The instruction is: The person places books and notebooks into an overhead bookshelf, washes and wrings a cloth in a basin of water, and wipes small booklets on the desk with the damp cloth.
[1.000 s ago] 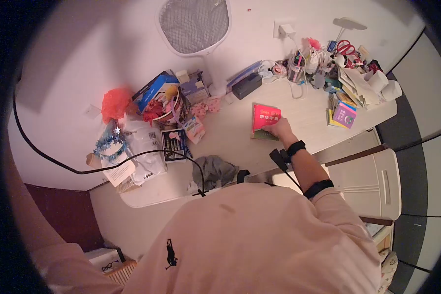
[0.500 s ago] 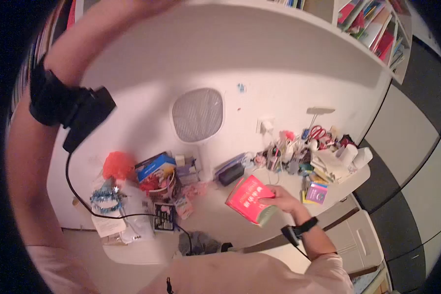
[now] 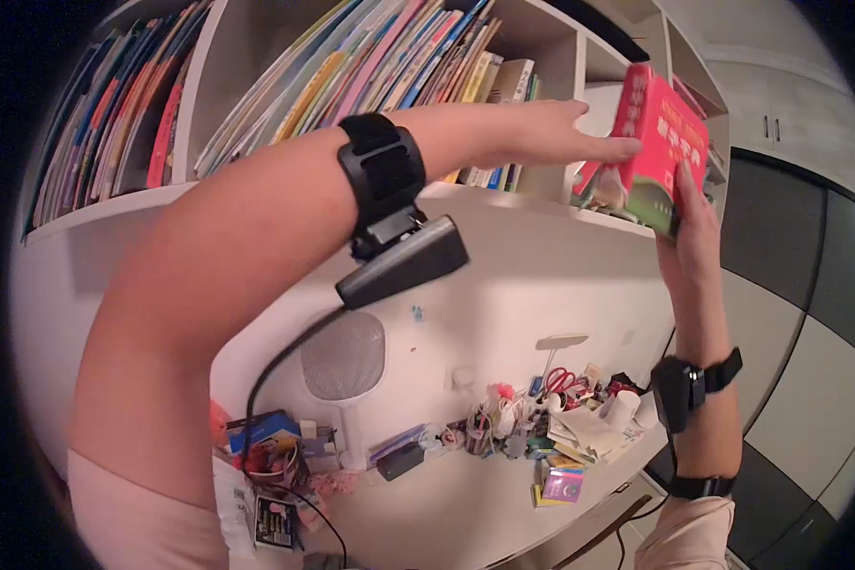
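A thick red dictionary (image 3: 663, 142) with a green lower part and white Chinese lettering is raised in front of the shelf at the upper right. My right hand (image 3: 696, 217) grips it from below, thumb across the front cover. Stretched out to the right, my left hand (image 3: 579, 138) has its thumb apart from the other fingers, and the thumb tip lies at the book's spine. I cannot tell whether it presses on the spine. Behind the dictionary, the shelf compartment (image 3: 579, 211) is partly hidden.
Rows of leaning books (image 3: 380, 71) fill the compartments to the left. Below stand a white desk (image 3: 418, 522), a lamp (image 3: 344, 356), a pencil case (image 3: 401, 463), red scissors (image 3: 560, 380) and a purple box (image 3: 563, 484). Cables hang from both wrist straps.
The view has tilted up to the shelf. My right hand has lifted the dictionary from above the desk to shelf height. My left hand has come into view beside it.
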Demonstrator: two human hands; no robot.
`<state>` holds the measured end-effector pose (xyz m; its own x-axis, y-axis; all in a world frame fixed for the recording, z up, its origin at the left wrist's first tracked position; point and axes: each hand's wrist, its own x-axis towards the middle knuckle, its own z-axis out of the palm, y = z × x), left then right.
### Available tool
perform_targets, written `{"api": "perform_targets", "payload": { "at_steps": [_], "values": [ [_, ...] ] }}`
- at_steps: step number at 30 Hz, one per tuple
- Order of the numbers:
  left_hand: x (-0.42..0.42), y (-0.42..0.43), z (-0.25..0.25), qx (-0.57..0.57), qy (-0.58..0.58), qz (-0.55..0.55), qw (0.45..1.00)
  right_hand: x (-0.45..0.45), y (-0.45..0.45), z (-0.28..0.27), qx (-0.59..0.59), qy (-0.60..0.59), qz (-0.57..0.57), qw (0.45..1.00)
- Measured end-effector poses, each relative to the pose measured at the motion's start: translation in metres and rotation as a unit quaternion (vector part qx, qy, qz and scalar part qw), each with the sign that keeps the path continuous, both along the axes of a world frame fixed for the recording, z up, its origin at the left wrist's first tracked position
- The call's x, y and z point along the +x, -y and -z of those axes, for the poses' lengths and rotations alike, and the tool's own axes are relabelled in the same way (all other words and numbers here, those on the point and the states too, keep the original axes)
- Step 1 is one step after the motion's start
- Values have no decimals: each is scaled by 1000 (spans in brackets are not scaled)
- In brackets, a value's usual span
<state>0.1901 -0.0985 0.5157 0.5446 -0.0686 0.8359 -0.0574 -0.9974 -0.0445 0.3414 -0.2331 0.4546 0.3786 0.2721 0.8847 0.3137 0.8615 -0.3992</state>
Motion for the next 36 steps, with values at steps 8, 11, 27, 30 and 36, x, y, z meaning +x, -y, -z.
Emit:
{"api": "perform_targets", "payload": {
  "at_steps": [8, 11, 27, 30, 36],
  "values": [
    [-4, 3, 5, -33, 100, 266, 958, -8, -36, -14, 94, 161, 347, 919],
    [-83, -11, 23, -81, -69, 60, 992, -38, -41, 56, -25, 181, 275, 944],
    [-292, -69, 405, -757, 166, -8, 632, -261, -175, 609, -252, 687, -125, 670],
    [-315, -51, 424, -785, 187, -2, 591, -272, -166, 628, -235, 685, -145, 674],
    [-327, -52, 435, -809, 183, 7, 558, -273, -138, 603, -237, 628, -237, 702]
  ]
}}
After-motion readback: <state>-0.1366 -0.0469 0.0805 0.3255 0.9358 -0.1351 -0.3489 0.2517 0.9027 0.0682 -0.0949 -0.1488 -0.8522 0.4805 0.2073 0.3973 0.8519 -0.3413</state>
